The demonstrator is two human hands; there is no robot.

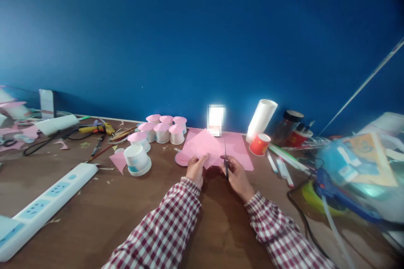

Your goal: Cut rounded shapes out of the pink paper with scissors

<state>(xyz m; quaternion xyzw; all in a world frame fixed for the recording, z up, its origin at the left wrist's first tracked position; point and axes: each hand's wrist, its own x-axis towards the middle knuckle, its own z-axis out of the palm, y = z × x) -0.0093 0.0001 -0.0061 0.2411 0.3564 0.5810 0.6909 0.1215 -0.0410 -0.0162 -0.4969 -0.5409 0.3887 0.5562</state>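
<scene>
Blue wall [158,50] is backing the brown table [151,222]. Left hand [195,171] is pinching pink paper [203,145]; right hand [239,178] is gripping scissors [226,168]. Pink-topped cups [162,135] are standing far left.

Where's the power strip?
In the head view, the power strip lies on the table, lower left, left of the nearest white cup.

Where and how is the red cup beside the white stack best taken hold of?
The red cup is probably best gripped around its sides, coming from the near side: its round wall faces that way, the white stack stands close behind, and pens lie to its right.
</scene>
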